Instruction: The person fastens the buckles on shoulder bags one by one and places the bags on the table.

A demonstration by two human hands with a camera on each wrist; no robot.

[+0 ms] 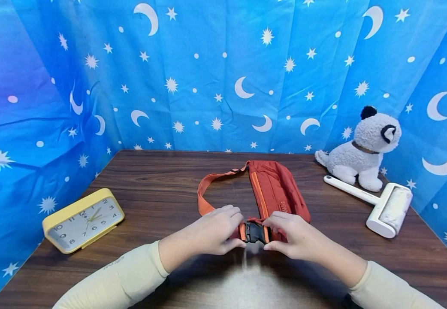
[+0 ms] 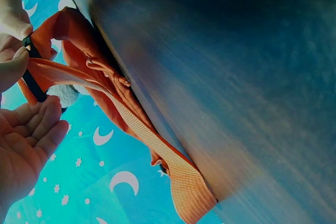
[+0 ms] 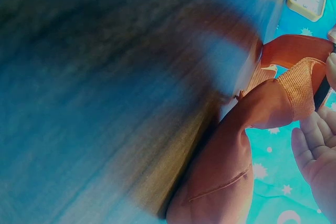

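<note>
A rust-red waist bag [image 1: 279,189] with an orange zip lies on the table, its orange strap [image 1: 205,191] looping out to the left. In front of the bag, a black side-release buckle [image 1: 255,232] is held between both hands, its two halves together. My left hand [image 1: 217,229] pinches the buckle's left end, thumb below and fingers above. The right hand [image 1: 291,234] pinches the other end in the same way. In the left wrist view, the strap [image 2: 131,114] runs from the left fingers down along the tabletop. The right wrist view shows webbing [image 3: 302,87] beside the right fingers.
A yellow alarm clock [image 1: 84,219] stands at the left of the brown table [image 1: 158,171]. On the right are a white lint roller [image 1: 382,210] and a grey-and-black plush dog [image 1: 362,150]. A blue curtain [image 1: 208,77] with moons and stars hangs behind.
</note>
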